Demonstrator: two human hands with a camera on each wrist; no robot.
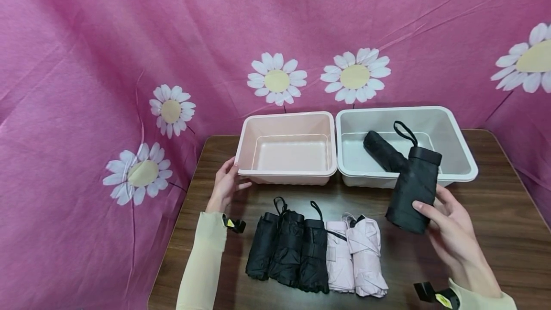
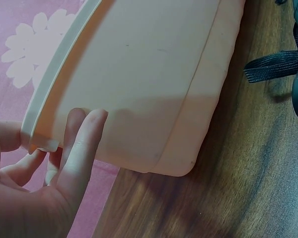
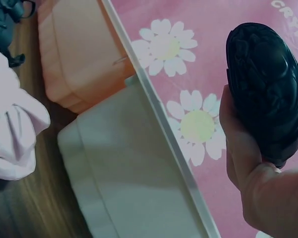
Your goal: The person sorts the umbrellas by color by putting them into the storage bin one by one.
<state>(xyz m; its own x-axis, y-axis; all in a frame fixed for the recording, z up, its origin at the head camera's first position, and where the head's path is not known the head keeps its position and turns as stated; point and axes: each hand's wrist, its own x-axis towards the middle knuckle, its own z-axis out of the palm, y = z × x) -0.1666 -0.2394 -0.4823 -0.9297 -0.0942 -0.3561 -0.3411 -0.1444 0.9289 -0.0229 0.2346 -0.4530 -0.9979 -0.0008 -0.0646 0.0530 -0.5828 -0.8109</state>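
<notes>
In the head view my right hand (image 1: 456, 236) grips a folded black umbrella (image 1: 414, 188) by its side, its wrist loop pointing up. This umbrella is raised before the front rim of the grey-white bin (image 1: 458, 149), in which another black umbrella (image 1: 384, 151) lies slanted. The right wrist view shows the held umbrella (image 3: 265, 89) end-on. At the pink bin's (image 1: 284, 173) front left corner, my left hand (image 1: 225, 186) holds the rim, with two fingers lying along the outer wall (image 2: 139, 99) in the left wrist view.
In front of the bins, several folded umbrellas lie side by side: black ones (image 1: 287, 250) on the left, two pale pink ones (image 1: 366, 257) on the right. Both bins stand against a pink daisy-print cloth (image 1: 206, 51) at the back of the brown wooden table (image 1: 499, 204).
</notes>
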